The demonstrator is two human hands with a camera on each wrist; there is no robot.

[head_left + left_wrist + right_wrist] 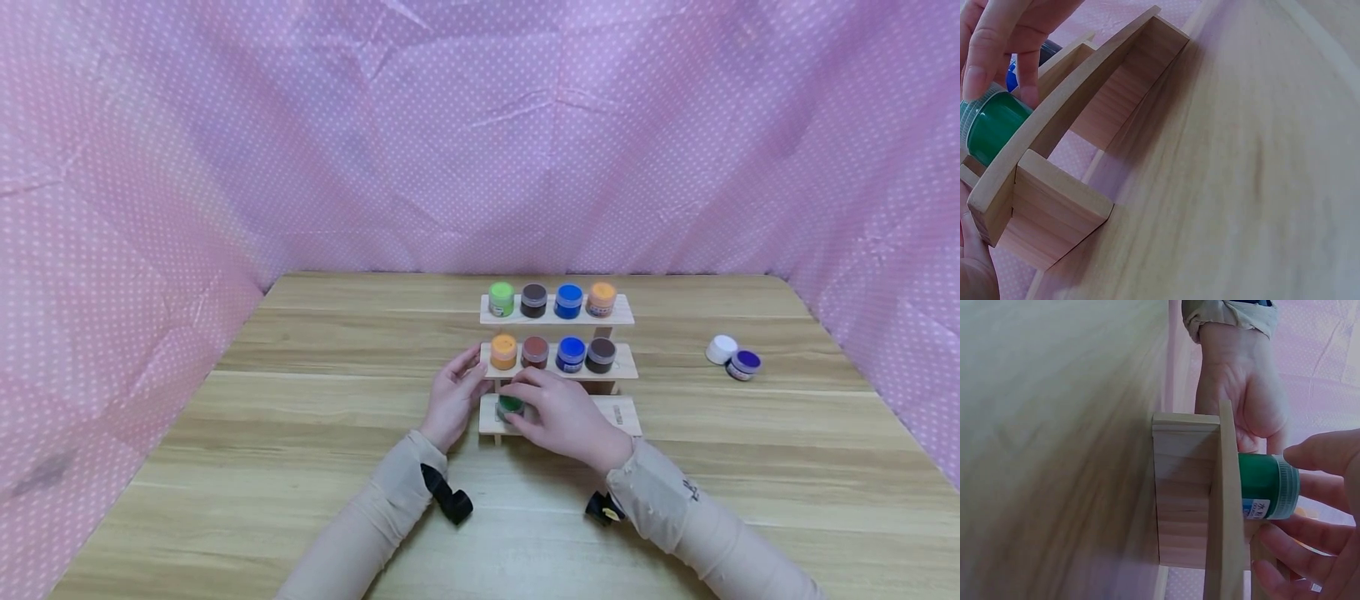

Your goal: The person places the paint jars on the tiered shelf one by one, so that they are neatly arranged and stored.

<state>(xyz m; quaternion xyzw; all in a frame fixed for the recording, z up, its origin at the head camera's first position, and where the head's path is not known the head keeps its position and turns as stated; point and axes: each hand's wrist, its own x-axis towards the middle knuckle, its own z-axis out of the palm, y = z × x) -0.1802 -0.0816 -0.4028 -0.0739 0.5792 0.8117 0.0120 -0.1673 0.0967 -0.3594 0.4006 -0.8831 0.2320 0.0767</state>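
Observation:
A three-tier wooden display rack stands on the table. On its lowest shelf, at the left end, sits a green paint jar with a clear lid and a small label. My right hand reaches over that shelf and pinches the jar around its lid with thumb and fingers. My left hand grips the left end of the rack near the middle shelf, some of its fingers hidden behind the wood. Over the jar in the left wrist view, the right fingertips touch the lid.
The middle shelf bears an orange jar, a reddish-brown jar, a blue one and a dark one. Light green, dark, blue and orange jars line the top shelf. A white-topped jar and a purple jar lie at the table's right.

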